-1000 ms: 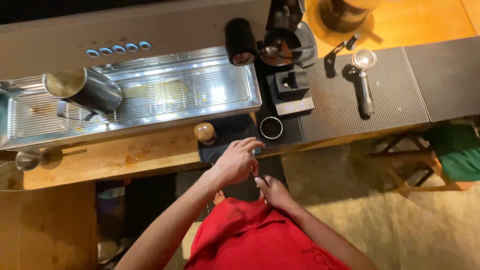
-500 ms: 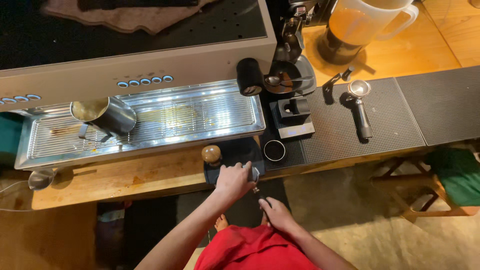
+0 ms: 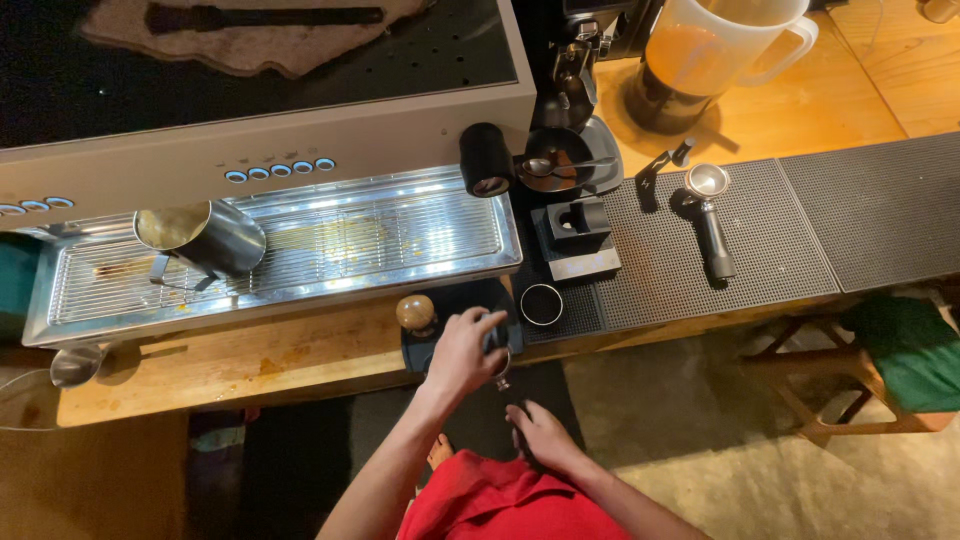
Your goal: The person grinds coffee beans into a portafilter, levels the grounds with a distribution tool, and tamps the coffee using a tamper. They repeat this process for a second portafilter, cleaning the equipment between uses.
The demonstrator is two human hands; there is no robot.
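head view looks straight down on a coffee bar. left hand [image 3: 462,352] reaches forward over a dark tamping mat [image 3: 450,305] at the front edge of the wooden bench [image 3: 220,365], its fingers curled around a small dark object at the mat's right edge; what that object is cannot be told, since the hand covers most of it. right hand [image 3: 540,436] hangs lower, off the bench and near the person's red garment, fingers loosely bent; whether it holds anything cannot be told. a wooden-knobbed tamper [image 3: 415,313] stands upright on the mat, just beside the left hand's thumb side. a small round metal ring [image 3: 541,304] sits just right of the mat. behind the mat lies the shiny drip tray [image 3: 400,235] of the espresso machine [image 3: 300,110], with a steel milk pitcher [image 3: 200,238] standing on its left part. a portafilter [image 3: 711,215] lies on the black ribbed mat [image 3: 790,230] to the right, well apart from both hands. a grinder [image 3: 560,130] stands behind, and a large pale jug [image 3: 720,50] further back.
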